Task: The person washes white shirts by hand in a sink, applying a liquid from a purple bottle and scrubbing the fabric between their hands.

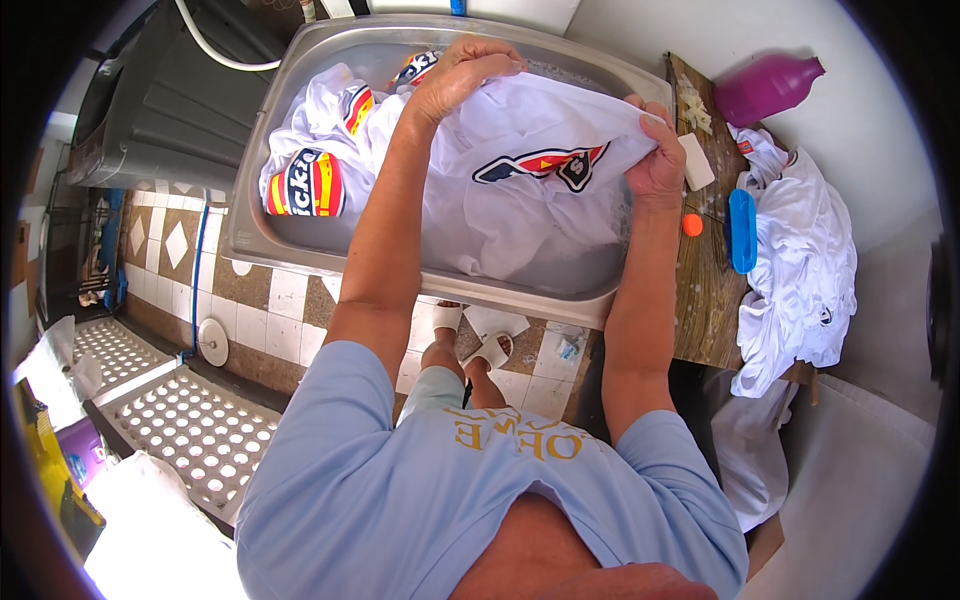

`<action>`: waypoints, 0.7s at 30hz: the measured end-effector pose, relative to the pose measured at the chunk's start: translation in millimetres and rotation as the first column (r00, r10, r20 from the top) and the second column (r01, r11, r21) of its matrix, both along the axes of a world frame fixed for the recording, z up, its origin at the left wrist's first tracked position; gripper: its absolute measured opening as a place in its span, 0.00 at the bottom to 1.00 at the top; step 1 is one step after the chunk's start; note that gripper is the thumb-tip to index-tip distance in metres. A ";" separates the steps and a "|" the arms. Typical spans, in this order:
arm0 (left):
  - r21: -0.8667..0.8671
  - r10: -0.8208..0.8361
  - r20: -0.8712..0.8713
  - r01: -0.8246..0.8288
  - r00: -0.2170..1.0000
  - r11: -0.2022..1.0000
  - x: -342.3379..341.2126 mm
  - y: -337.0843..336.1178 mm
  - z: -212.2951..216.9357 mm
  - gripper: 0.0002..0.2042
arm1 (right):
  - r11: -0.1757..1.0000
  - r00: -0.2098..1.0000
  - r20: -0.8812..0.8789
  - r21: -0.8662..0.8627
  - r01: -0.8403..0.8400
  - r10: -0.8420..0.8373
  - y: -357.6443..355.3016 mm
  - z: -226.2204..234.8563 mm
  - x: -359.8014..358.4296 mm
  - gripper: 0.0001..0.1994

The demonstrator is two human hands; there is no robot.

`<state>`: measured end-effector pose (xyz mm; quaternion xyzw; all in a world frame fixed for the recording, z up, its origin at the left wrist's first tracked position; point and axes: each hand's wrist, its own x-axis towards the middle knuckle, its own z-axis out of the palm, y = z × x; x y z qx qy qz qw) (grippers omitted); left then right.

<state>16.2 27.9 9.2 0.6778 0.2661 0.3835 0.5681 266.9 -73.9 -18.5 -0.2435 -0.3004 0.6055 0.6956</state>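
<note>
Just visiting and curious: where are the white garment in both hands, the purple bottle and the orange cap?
White garment [548, 128]: head view, cloth above its print.
Purple bottle [765, 92]: head view, middle of its body.
Orange cap [692, 225]: head view, middle of its round face.

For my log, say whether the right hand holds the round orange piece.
No, the right hand grips white cloth; the orange piece sits on the wooden board.

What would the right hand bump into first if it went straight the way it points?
The right hand, past the white cloth it holds, would probably meet the metal sink's far rim, near its right corner. Height is unclear, so it might pass over.
</note>
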 end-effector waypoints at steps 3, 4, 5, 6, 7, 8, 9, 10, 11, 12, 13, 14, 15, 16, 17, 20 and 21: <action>-0.042 -0.031 0.005 0.031 1.000 0.999 -0.5 3.3 -1.5 0.10 | 1.000 0.999 -0.032 0.001 -0.006 0.006 1.8 -3.6 0.2 0.06; -0.034 -0.024 -0.005 0.024 1.000 0.999 -1.0 4.1 -2.1 0.11 | 1.000 0.999 -0.046 -0.008 0.001 -0.002 2.1 -3.8 -1.3 0.06; -0.025 -0.017 -0.016 0.016 1.000 1.000 -1.6 4.7 -2.9 0.11 | 1.000 0.998 -0.068 -0.012 -0.003 0.002 1.7 -3.6 -2.2 0.05; -0.017 -0.009 -0.027 0.009 1.000 1.000 -1.8 5.1 -3.6 0.11 | 1.000 0.996 -0.090 -0.015 -0.008 0.007 1.3 -3.0 -3.0 0.05; -0.017 0.002 -0.041 -0.002 0.999 1.000 -2.0 5.3 -4.1 0.11 | 1.000 0.994 -0.113 -0.019 -0.014 0.012 1.1 -2.4 -4.0 0.05; -0.018 0.013 -0.055 -0.014 0.998 1.000 -2.1 5.3 -4.6 0.11 | 1.000 0.994 -0.111 -0.026 -0.007 0.004 1.0 -1.8 -4.6 0.05; -0.018 0.024 -0.070 -0.025 0.997 1.000 -2.1 5.3 -4.8 0.11 | 0.999 0.994 -0.109 -0.034 0.000 -0.004 0.9 -1.3 -5.0 0.05; -0.013 0.018 -0.069 -0.019 0.997 1.000 -1.8 5.1 -4.8 0.11 | 0.999 0.994 -0.106 -0.041 0.008 -0.012 0.7 -1.2 -5.0 0.05; -0.008 0.013 -0.068 -0.013 0.998 1.000 -1.5 5.0 -4.5 0.11 | 0.999 0.994 -0.108 -0.034 0.002 -0.006 0.8 -1.8 -4.3 0.05; -0.003 0.007 -0.068 -0.007 0.998 1.000 -1.2 5.0 -4.4 0.11 | 1.000 0.994 -0.110 -0.027 -0.003 0.000 1.5 -2.6 -3.0 0.05; 0.005 0.009 -0.073 -0.009 0.997 1.000 -1.2 4.9 -4.7 0.11 | 1.000 0.994 -0.113 -0.020 -0.010 0.008 1.6 -1.0 -3.9 0.05; 0.012 0.011 -0.078 -0.011 0.997 1.000 -1.3 5.2 -5.1 0.11 | 0.998 0.995 -0.094 -0.055 0.024 -0.029 1.0 0.1 -5.2 0.04; 0.019 0.013 -0.084 -0.012 0.996 1.000 -1.1 5.5 -5.6 0.11 | 0.994 0.995 -0.074 -0.091 0.058 -0.065 0.3 1.3 -7.2 0.04; 0.042 0.030 -0.116 -0.026 0.993 0.999 -0.6 6.1 -6.7 0.10 | 0.988 0.994 -0.052 -0.125 0.093 -0.100 0.3 3.7 -10.3 0.04; 0.066 0.048 -0.148 -0.039 0.988 0.997 0.2 6.7 -8.5 0.10 | 0.989 0.996 -0.005 -0.122 0.087 -0.088 0.9 4.6 -12.2 0.04; 0.187 0.086 -0.219 -0.045 0.972 0.981 7.6 8.0 -15.5 0.09 | 0.992 0.995 0.085 -0.109 0.056 -0.047 2.6 7.5 -19.3 0.04; 0.235 0.098 -0.239 -0.040 0.966 0.971 9.6 8.5 -17.3 0.08 | 0.994 0.996 0.081 -0.100 0.039 -0.031 2.2 9.4 -22.6 0.04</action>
